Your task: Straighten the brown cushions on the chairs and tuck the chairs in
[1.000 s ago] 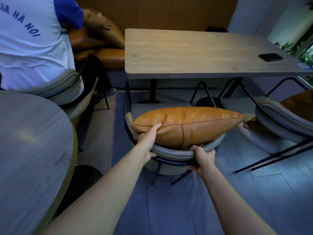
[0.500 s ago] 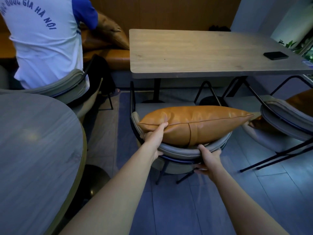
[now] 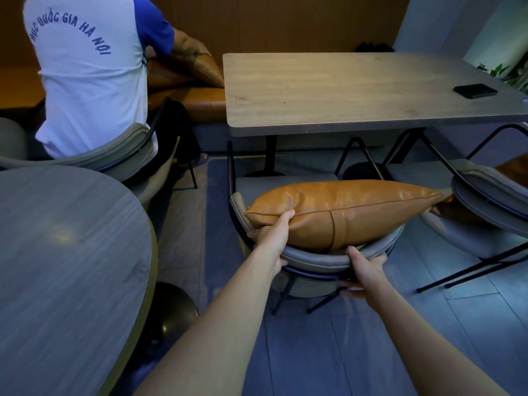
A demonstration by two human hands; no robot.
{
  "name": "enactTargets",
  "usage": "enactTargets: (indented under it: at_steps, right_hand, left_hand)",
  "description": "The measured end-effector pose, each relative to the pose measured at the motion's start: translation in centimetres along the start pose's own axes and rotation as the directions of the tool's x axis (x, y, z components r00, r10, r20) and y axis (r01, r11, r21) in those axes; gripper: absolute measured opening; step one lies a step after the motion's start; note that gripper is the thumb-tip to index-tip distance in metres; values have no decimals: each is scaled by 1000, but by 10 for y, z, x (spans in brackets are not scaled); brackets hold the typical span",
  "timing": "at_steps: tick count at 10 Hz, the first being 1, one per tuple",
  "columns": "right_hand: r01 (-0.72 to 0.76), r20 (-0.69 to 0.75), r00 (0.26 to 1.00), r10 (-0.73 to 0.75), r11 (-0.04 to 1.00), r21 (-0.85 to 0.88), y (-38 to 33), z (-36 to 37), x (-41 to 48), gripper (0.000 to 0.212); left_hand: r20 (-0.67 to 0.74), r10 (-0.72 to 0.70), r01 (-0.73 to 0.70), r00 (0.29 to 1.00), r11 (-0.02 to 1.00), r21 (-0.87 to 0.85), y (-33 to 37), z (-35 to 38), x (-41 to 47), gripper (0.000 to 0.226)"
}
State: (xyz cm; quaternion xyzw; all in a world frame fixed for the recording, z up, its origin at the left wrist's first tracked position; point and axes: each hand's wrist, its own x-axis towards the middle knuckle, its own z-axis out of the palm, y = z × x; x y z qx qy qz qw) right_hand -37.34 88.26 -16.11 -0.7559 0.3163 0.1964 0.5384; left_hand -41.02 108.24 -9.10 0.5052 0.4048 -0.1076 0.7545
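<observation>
A brown leather cushion (image 3: 343, 208) lies along the curved back of a grey chair (image 3: 314, 257) that stands short of the rectangular wooden table (image 3: 328, 90). My left hand (image 3: 271, 235) grips the cushion's left corner, thumb on top. My right hand (image 3: 363, 268) is closed around the rim of the chair's backrest, fingers under it. A second grey chair (image 3: 485, 192) stands to the right, angled away from the table, with another brown cushion (image 3: 514, 168) on it, mostly hidden.
A person in a white and blue shirt (image 3: 91, 72) sits at the left on a grey chair, handling brown cushions (image 3: 197, 62) on a bench. A round table (image 3: 65, 270) fills the near left. A black phone (image 3: 474, 90) lies on the rectangular table.
The view has shifted so everything sits further right and lower in frame. My hands keep their holds on cushion and chair back; the chair looks slightly closer to the table.
</observation>
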Motion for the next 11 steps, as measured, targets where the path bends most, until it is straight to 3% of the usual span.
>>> enactTargets:
  at_steps: [1,4,7,8,9,10,11]
  right_hand:
    - [-1,-7,1000,1,1000,24,-1,1,3,89]
    - [28,-1,1000,-28,1000,11,-6,-4,15,75]
    - [10,51,999,-10,1000,-11,-9,-11,3,86]
    - [7,9,1000,-7,995,-96,-11,-12,-3,95]
    - [81,-62,991,-116,908,-410,-17,-15,-12,98]
    - [148,-5,976,-219,676,-722,-27,-26,-34,91]
    - [246,86,934,-348,446,-860,-45,-38,-67,66]
  left_hand:
    - [-23,1,-1,1000,1000,-5,-1,2,3,142]
    - [-17,5,-5,1000,1000,-7,1,8,8,149]
    - [10,20,-20,1000,1000,3,0,6,8,153]
    - [47,18,-22,999,996,88,-3,0,-1,151]
    - [130,64,-103,989,942,320,-15,-16,-15,124]
    - [116,75,-136,990,696,705,-31,-32,-22,91]
    - [164,234,-232,958,307,923,-19,-30,-42,29]
